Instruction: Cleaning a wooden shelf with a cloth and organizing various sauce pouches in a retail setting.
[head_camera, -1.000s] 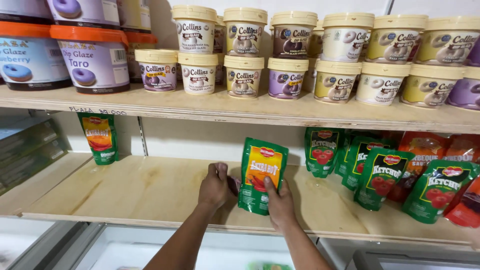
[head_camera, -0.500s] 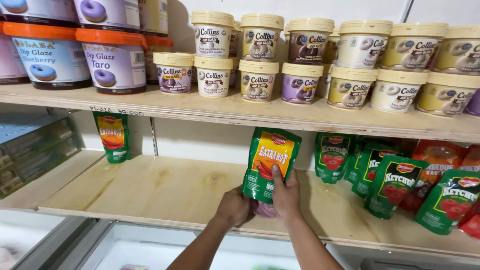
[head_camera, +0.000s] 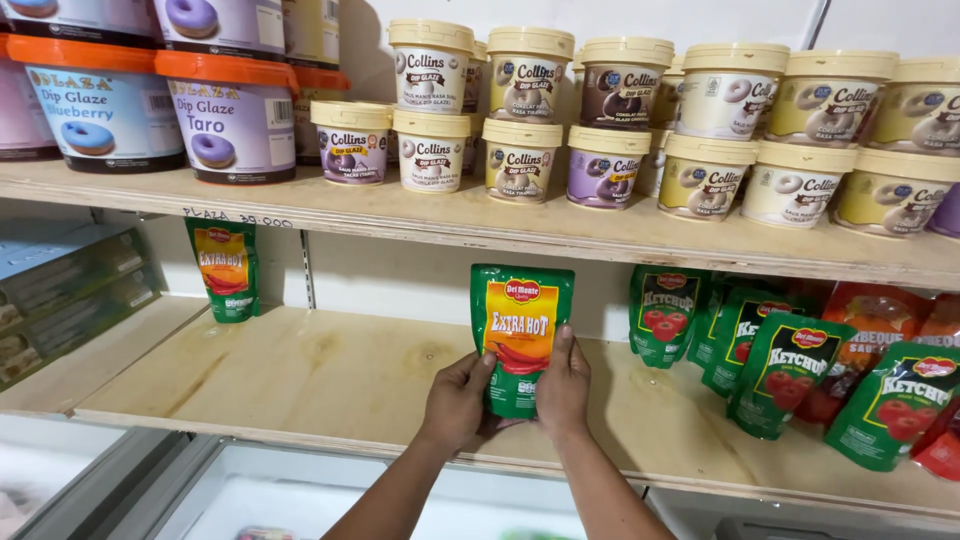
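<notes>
A green and orange sauce pouch (head_camera: 520, 325) stands upright on the lower wooden shelf (head_camera: 330, 375), near its front edge. My left hand (head_camera: 458, 398) grips its lower left side and my right hand (head_camera: 563, 388) grips its lower right side. Both thumbs press on the pouch's front. The pouch's bottom edge is hidden behind my fingers.
Another green and orange pouch (head_camera: 224, 268) leans at the shelf's back left. Several green ketchup pouches (head_camera: 790, 370) and red pouches (head_camera: 865, 320) crowd the right. Tubs of glaze (head_camera: 520, 160) line the upper shelf (head_camera: 480, 222). A glass-topped chest freezer (head_camera: 300, 490) sits below.
Both hands have shifted the pouch to the right along the shelf and stood it more upright, and the view has moved closer.
</notes>
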